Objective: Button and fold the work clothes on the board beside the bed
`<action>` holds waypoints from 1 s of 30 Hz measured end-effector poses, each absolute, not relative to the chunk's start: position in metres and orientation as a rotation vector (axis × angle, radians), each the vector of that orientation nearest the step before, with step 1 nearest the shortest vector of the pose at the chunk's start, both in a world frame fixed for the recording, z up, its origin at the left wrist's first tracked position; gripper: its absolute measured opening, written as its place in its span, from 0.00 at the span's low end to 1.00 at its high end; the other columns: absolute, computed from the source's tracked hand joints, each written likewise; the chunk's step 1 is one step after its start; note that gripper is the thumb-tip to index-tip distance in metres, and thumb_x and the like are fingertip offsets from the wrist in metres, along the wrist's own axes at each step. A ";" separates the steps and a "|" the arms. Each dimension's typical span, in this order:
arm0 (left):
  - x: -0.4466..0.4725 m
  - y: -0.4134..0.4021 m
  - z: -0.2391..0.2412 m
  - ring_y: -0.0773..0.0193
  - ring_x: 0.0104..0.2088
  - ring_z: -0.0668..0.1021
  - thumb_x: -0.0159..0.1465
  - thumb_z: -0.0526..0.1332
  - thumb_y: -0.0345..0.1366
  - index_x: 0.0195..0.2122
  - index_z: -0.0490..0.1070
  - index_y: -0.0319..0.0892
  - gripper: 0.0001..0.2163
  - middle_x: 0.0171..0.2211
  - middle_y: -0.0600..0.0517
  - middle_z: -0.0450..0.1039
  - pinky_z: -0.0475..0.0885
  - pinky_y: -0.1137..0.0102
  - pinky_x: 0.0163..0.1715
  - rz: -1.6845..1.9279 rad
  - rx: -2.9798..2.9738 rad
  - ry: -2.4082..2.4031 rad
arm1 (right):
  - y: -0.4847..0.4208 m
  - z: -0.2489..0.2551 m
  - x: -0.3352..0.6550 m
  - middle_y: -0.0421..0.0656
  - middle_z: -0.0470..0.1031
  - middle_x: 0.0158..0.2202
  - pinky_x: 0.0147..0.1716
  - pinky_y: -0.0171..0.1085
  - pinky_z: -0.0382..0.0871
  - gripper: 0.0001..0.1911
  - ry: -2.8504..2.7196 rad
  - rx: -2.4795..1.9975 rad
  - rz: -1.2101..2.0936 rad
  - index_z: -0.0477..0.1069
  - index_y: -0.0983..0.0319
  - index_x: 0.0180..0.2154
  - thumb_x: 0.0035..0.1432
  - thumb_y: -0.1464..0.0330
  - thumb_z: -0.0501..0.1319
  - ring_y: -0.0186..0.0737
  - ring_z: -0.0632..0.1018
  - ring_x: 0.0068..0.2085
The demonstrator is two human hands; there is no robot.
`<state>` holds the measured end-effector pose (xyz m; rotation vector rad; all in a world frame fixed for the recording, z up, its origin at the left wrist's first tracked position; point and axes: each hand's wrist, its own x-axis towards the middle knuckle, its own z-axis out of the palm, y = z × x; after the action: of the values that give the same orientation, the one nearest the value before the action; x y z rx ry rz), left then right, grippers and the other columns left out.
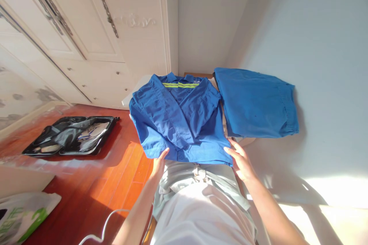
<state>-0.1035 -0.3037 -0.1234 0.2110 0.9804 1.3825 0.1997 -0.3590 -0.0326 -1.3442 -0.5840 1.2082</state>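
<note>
A folded blue work shirt (178,120) with a yellow-green reflective stripe at the collar lies in front of me on a white bed (316,65). My left hand (159,165) rests flat at its near left hem, fingers stretched out. My right hand (240,157) lies open at the near right corner, fingertips touching the cloth. A folded pair of blue trousers (255,103) sits just right of the shirt, edges almost touching.
An open black suitcase (71,136) with clothes lies on the red wooden floor (120,176) at left. White wardrobe doors (94,26) stand behind it. A white plastic bag (23,216) is at lower left, and a white cable (106,224) runs by my arm.
</note>
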 end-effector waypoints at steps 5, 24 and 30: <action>-0.115 -0.309 -0.114 0.60 0.37 0.81 0.60 0.62 0.32 0.35 0.75 0.42 0.04 0.34 0.51 0.80 0.77 0.66 0.40 1.339 -0.025 0.703 | -0.360 -0.033 0.207 0.41 0.81 0.34 0.33 0.37 0.76 0.38 -0.544 -1.398 1.202 0.67 0.59 0.55 0.40 0.62 0.73 0.42 0.81 0.34; -0.092 -0.330 -0.062 0.52 0.46 0.79 0.63 0.58 0.34 0.55 0.70 0.44 0.18 0.46 0.44 0.78 0.70 0.53 0.52 1.249 0.044 0.518 | -0.366 -0.009 0.183 0.50 0.48 0.68 0.64 0.56 0.52 0.38 -1.629 -1.544 0.270 0.52 0.56 0.66 0.57 0.60 0.62 0.54 0.53 0.68; -0.081 -0.335 -0.031 0.46 0.57 0.72 0.63 0.57 0.37 0.55 0.70 0.43 0.19 0.52 0.43 0.74 0.65 0.48 0.57 1.268 0.185 0.437 | -0.352 0.006 0.101 0.53 0.34 0.71 0.67 0.59 0.43 0.61 -2.292 -1.321 0.170 0.29 0.60 0.69 0.49 0.65 0.70 0.60 0.42 0.69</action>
<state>-0.0810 -0.3346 -0.0311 0.1854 0.4370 1.2676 0.1010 -0.3519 0.0062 -1.3208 -2.2915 0.1698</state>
